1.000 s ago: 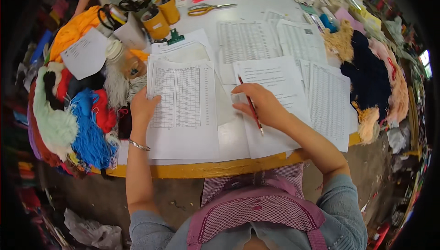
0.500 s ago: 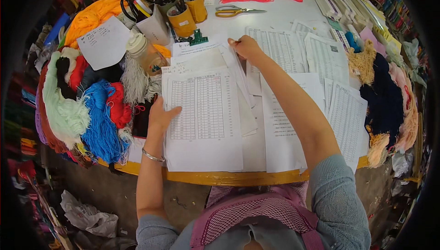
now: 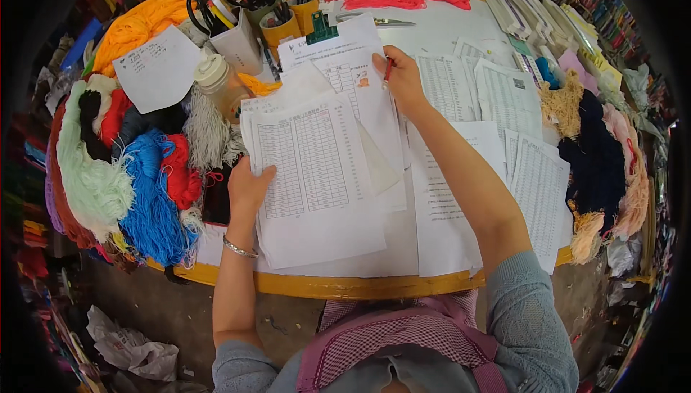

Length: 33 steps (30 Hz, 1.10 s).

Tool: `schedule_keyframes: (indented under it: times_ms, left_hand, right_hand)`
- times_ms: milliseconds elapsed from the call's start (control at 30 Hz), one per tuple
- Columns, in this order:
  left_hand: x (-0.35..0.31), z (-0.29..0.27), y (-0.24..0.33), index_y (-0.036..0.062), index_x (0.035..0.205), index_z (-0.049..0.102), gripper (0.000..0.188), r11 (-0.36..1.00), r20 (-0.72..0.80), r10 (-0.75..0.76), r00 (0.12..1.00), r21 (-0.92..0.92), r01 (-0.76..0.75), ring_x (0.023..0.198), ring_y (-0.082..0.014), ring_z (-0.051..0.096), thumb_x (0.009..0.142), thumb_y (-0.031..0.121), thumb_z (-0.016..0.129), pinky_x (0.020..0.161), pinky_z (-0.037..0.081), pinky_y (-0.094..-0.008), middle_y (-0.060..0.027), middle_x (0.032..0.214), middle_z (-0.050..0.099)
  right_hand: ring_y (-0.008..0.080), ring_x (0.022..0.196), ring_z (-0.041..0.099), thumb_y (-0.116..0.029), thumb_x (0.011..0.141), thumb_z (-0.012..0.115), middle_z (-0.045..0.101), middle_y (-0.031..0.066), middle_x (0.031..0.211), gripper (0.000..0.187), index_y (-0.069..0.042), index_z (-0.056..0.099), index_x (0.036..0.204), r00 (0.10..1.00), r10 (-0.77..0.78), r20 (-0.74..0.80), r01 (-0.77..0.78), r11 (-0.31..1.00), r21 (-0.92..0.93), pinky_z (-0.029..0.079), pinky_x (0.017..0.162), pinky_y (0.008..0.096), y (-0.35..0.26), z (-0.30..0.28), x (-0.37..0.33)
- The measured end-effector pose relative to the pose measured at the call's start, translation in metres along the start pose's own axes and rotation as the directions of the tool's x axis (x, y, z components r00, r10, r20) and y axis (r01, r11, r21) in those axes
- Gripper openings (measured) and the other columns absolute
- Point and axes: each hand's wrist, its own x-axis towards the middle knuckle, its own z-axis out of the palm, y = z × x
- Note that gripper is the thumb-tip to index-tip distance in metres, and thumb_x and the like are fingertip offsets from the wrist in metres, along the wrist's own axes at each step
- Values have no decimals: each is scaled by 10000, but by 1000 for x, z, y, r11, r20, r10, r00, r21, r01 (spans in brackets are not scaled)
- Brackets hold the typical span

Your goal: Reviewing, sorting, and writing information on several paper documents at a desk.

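The right hand [image 3: 400, 80], fingers closed round a red pen [image 3: 388, 70], rests at twelve o'clock on the upper sheets, while the left hand [image 3: 247, 190] presses flat on the printed sheet [image 3: 313, 177] at nine o'clock.

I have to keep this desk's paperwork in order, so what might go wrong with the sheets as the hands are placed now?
The left hand pins only the near sheet's left edge, so the overlapping papers beneath may slide or shuffle. The right hand grips a red pen over a far sheet; a stray mark seems possible. The capped bottle and the pen cups stand close behind the papers and might be knocked.
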Motion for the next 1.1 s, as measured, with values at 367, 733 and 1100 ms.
schedule_keyframes:
  times_ms: [367, 733, 1100]
  left_hand:
    - [-3, 23, 37, -47, 1185, 566, 333, 860, 111, 64, 992, -511, 2, 943, -144, 643, 886, 47, 681, 852, 505, -280, -106, 1099, 678]
    - [-15, 25, 37, -13, 1211, 559, 327, 712, 215, 79, 973, -695, 95, 1013, -149, 631, 905, 46, 658, 901, 497, -296, -104, 1166, 658]
    - [-19, 39, 48, 21, 1310, 478, 427, 554, 277, 49, 960, -807, 205, 1125, -191, 596, 919, 30, 651, 958, 496, -331, -104, 1273, 601]
  right_hand:
    - [120, 859, 600, -171, 945, 634, 641, 28, 980, 146, -70, 617, 1049, 933, 308, 188, -356, 702, 616, 502, 777, 276, -31, -5, -24]
    - [182, 905, 652, -135, 941, 600, 669, 64, 1044, 234, -57, 579, 1161, 845, 198, 496, -531, 412, 740, 555, 848, 322, -60, -17, -29]
    - [124, 647, 541, -101, 941, 623, 543, 86, 702, 87, -37, 595, 994, 880, -467, 84, 465, 813, -351, 460, 617, 275, -83, 21, -54]
